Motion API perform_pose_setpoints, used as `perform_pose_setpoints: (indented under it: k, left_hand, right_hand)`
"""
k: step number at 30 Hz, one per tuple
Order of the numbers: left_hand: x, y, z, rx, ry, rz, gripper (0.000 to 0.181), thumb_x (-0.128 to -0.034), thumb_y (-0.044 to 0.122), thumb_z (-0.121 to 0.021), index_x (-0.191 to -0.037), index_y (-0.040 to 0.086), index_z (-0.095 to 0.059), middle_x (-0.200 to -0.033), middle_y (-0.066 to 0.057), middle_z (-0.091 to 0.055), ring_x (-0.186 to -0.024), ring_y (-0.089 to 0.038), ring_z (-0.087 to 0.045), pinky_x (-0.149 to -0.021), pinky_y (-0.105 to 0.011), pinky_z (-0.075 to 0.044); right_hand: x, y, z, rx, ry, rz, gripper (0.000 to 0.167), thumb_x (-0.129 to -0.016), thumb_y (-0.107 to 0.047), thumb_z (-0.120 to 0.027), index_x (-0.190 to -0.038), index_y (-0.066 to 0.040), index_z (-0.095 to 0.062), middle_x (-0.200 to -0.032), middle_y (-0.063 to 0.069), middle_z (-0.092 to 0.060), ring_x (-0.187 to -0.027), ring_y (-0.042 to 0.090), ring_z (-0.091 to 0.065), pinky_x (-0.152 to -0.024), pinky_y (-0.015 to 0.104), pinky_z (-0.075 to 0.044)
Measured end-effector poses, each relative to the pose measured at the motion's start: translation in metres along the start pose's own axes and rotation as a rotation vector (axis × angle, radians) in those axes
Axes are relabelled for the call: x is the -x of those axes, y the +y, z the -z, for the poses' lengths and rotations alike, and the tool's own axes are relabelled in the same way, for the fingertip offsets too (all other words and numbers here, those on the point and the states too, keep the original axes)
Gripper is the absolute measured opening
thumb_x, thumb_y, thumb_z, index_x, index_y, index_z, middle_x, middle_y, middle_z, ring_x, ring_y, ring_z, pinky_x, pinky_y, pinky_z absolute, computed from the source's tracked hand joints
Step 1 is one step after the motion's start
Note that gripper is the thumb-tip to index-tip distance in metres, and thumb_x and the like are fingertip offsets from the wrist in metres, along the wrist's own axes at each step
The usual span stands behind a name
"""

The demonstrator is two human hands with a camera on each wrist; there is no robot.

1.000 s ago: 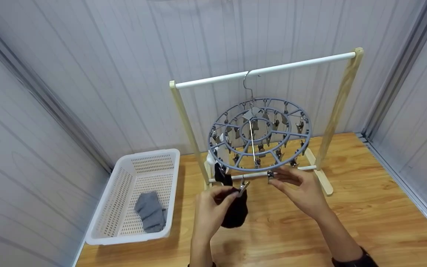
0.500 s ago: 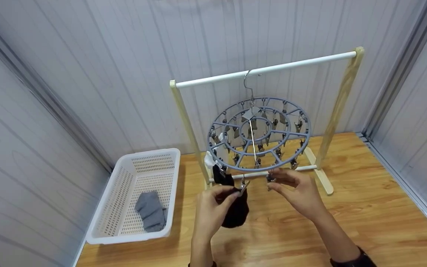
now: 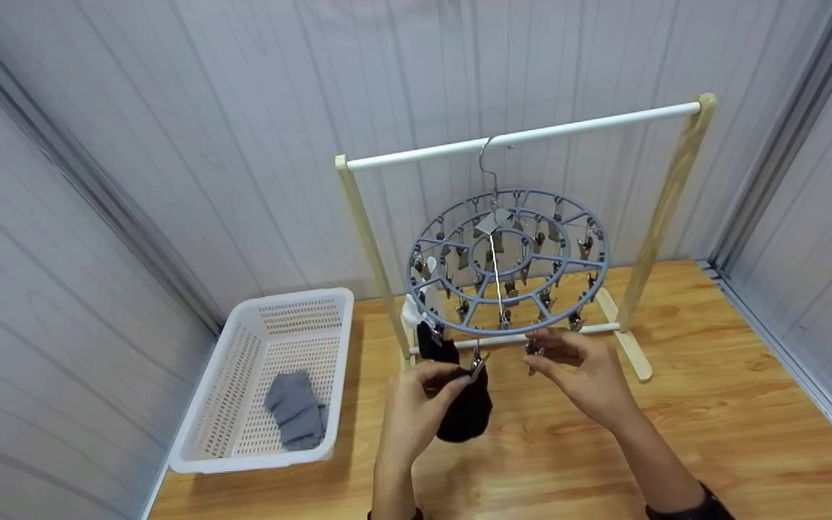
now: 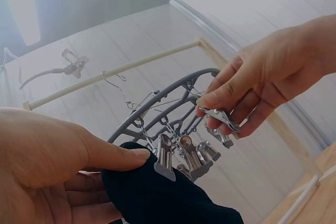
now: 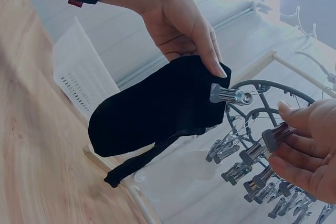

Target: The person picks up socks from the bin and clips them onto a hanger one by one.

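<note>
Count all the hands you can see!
2. The left hand pinches the black sock; the right hand holds a metal clip below the round hanger. No others show.

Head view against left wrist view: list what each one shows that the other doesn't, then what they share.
Only the head view shows the white basket and the gray cloth inside it. Only the left wrist view shows the bright light overhead. Both show the round clip hanger on the rack's top rod, the left hand pinching the black cloth, and the right hand holding a clip.
</note>
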State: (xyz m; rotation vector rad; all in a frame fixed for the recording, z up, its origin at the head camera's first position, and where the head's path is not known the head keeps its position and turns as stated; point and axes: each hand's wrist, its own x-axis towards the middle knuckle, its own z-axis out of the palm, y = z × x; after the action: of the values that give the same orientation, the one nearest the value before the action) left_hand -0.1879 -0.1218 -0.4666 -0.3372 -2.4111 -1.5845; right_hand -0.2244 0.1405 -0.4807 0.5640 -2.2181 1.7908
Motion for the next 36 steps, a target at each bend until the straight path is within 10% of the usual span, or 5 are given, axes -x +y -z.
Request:
perform_pose_setpoints:
  k: [25,36]
  left_hand:
    - [-0.01,-0.033,0.001,0.023,-0.036,0.063,0.014,-0.0953,0.01,-0.08,-0.108,0.004,-0.077,-0.103,-0.006,-0.077,-0.092,-0.019,-0.074,-0.083,-0.032,-0.061]
    - [-0.001,-0.041,0.02,0.099,0.096,0.069,0.02,-0.0978,0.007,-0.076,-0.116,-0.001,-0.073,-0.101,-0.01,-0.076,-0.091,-0.024,-0.075,-0.081,-0.032,-0.062]
  right_hand:
    - [-0.003,-0.004,0.006,-0.123,-0.102,-0.072,0.035,-0.09,0.0,-0.082,-0.122,0.009,-0.07,-0.105,0.02,-0.076,-0.092,0.022,-0.077,-0.082,0.032,-0.063]
    - [-0.003,-0.003,0.01,-0.095,-0.123,-0.094,0.034,-0.093,-0.008,-0.082,-0.125,0.003,-0.073,-0.108,0.016,-0.076,-0.091,0.021,-0.077,-0.081,0.034,-0.063]
